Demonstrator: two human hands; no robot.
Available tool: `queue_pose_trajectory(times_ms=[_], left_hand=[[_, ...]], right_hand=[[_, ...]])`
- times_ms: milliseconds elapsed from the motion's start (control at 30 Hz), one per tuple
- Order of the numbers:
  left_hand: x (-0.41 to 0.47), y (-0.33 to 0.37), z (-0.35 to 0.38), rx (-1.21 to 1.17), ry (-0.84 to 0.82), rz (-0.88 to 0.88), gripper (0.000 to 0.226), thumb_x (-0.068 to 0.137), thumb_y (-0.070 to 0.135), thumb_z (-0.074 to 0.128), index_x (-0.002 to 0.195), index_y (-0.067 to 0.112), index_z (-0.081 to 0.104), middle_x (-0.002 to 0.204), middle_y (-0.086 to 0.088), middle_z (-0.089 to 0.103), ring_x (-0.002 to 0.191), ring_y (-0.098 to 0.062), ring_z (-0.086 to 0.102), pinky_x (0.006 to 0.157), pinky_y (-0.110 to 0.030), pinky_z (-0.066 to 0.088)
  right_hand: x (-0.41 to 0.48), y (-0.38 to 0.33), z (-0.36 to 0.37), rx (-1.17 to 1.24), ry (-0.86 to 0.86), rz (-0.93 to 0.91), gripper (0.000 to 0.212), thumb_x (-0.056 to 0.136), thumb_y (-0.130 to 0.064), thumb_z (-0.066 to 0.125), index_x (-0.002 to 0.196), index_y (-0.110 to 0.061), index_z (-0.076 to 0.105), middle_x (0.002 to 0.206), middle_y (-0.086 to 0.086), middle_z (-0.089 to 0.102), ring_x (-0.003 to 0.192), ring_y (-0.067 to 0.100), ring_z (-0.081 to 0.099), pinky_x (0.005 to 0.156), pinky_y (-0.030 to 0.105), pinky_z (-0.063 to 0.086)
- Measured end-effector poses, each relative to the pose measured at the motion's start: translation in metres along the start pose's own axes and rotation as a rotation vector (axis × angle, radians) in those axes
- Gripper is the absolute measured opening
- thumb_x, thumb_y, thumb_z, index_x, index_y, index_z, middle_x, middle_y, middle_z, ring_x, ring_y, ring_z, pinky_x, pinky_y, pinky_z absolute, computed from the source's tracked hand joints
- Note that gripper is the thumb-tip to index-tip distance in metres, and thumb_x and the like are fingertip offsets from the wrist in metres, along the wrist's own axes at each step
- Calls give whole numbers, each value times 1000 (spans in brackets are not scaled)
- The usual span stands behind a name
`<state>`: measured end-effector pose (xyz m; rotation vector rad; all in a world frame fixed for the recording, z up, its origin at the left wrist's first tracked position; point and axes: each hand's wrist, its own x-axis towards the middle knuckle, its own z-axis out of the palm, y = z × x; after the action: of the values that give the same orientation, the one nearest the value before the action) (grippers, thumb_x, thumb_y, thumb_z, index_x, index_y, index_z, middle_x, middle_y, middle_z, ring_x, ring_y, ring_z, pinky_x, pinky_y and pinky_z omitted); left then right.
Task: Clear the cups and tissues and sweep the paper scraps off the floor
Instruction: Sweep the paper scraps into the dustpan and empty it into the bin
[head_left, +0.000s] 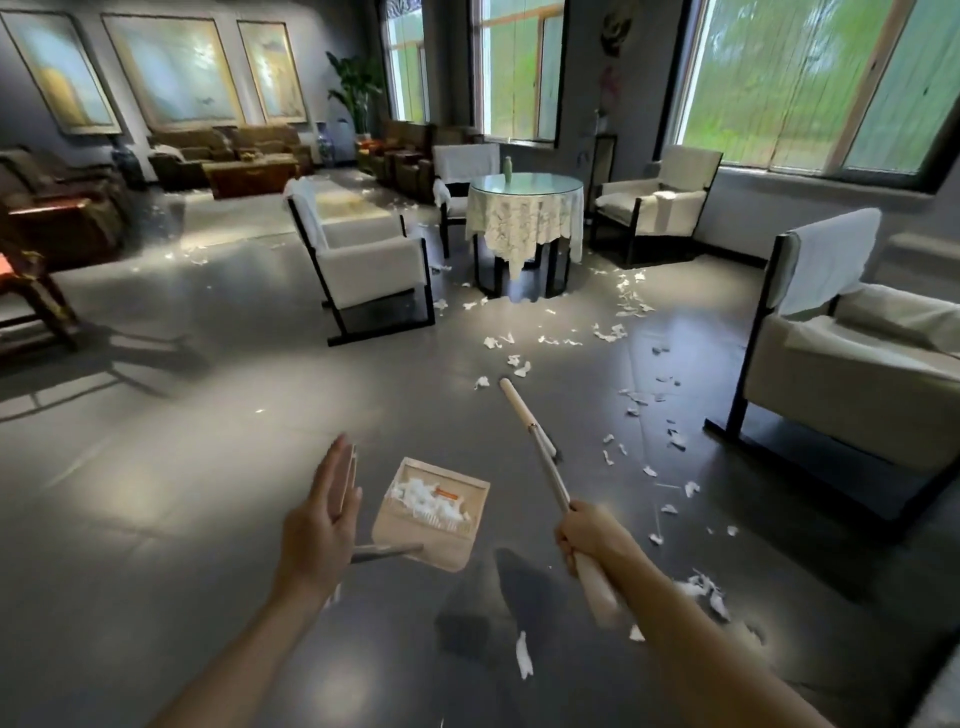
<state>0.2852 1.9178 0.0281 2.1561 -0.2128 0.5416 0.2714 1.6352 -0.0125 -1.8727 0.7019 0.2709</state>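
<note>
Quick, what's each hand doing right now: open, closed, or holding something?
Left hand: open, fingers straight.
Right hand: closed around the broom handle.

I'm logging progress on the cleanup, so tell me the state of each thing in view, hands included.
left hand: open, fingers straight.
right hand: gripping the broom handle.
broom handle: held at a slant.
paper scraps: many scattered across the floor.
dustpan: partly filled with collected scraps.
green bottle: upright on the round table.

The left forearm (249, 654) and right forearm (701, 639) are bare, unsleeved, and the left hand (319, 525) and right hand (582, 535) are ungloved.
</note>
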Motion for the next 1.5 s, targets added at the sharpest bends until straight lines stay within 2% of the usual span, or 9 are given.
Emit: queue_pose_trajectory(times_ms=[100,267,500,800,1033,1200,1333,1400,1500], left_hand=[[89,-18,27,1,-10,11,57,91,4,56,142,21,39,134,7,51,106,-30,63,83,-27,47],[227,-46,91,-114,-49,-45,57,94,7,52,145,26,35,134,15,43,121,-26,54,98,-38,46],[429,-117,213,-134,-97,-69,61,92,10,55,143,36,32,116,-8,66,78,-32,67,67,-39,54],[698,-164,346,-147,-220,-63,61,94,14,53,141,45,29,111,-8,67,77,-35,67,68,-42,54],[917,-213,486,-244,-155,-88,60,94,13,53,141,45,33,116,36,45,102,-1,50,90,-24,38],[1077,-217,561,-248,-73,-63,61,93,7,54,142,38,34,120,22,47,105,-6,50,93,-26,39],[1192,-229,619,-339,-61,-58,63,93,0,48,145,31,31,123,40,33,118,10,39,98,-8,29],[1250,-244,653,-318,-26,-46,63,92,1,49,145,30,30,120,44,29,107,21,32,87,5,23],[1338,-280,707,-322,36,-74,63,92,4,51,145,33,31,118,47,27,107,17,33,88,0,24]], right_hand=[[57,-53,7,99,1,4,20,84,2,44,95,-12,52,64,9,52,42,14,48,42,21,41],[160,-141,-4,138,-35,-24,55,88,5,40,140,-13,39,55,6,48,40,12,42,38,20,38],[360,-254,-8,182,-31,-48,36,88,6,37,116,-9,53,52,4,43,39,11,37,38,19,37],[594,-397,-46,195,-75,-60,41,84,6,43,109,-23,55,45,-1,47,37,10,42,39,20,39],[833,-510,-76,192,-96,-71,42,84,7,41,115,-18,52,42,-1,45,34,11,40,38,19,37],[987,-626,-102,121,-124,-111,46,81,8,44,119,-16,52,40,2,46,34,14,41,37,19,38],[1095,-710,-113,87,-171,-113,52,82,5,46,129,-18,48,42,1,47,35,13,42,39,19,39],[1149,-744,-113,71,-189,-108,55,82,4,47,129,-22,47,43,0,48,36,12,43,39,20,39],[1239,-792,-104,42,-212,-113,63,80,2,47,135,-29,42,46,1,50,38,11,45,41,20,41]])
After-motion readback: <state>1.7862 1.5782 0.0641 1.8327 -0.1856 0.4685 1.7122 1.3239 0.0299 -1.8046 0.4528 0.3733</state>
